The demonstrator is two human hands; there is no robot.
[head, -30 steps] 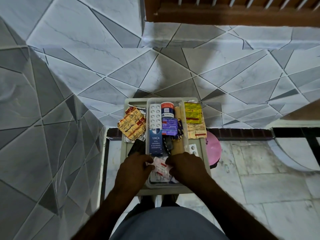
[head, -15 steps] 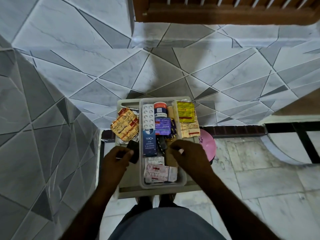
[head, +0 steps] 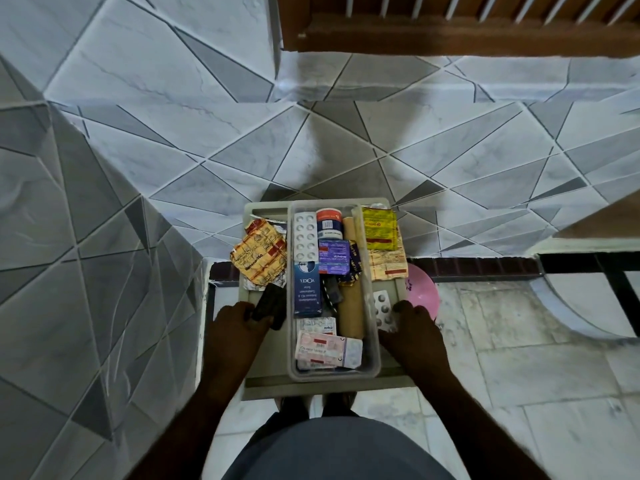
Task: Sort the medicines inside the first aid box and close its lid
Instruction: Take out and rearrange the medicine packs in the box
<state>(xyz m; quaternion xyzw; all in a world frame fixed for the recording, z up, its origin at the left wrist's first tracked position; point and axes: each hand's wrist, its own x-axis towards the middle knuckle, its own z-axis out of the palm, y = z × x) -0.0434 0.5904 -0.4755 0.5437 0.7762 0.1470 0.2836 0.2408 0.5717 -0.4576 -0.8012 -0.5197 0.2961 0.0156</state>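
Note:
The grey first aid box (head: 263, 382) stands open on a low ledge in front of me, with a clear inner tray (head: 370, 362) in its middle. The tray holds a white blister strip (head: 305, 237), a jar (head: 329, 220), a purple carton (head: 333, 256), a blue carton (head: 306, 289) and pink-white packs (head: 325, 348). Orange foil strips (head: 259, 254) lie in the left compartment, yellow strips (head: 379, 228) in the right. My left hand (head: 232, 334) grips a dark object (head: 270, 303) at the left compartment. My right hand (head: 412, 334) lies on the right side, fingertips at a silver blister strip (head: 382, 308).
A pink round object (head: 422, 289) sits just right of the box. Tiled walls rise close behind and to the left. A wooden frame (head: 450, 36) is at the top. Marble floor (head: 519, 358) spreads to the right, and my feet show under the box.
Both hands left the pink-white packs in the tray's near end and moved apart to the box's sides. The left hand took hold of the dark object.

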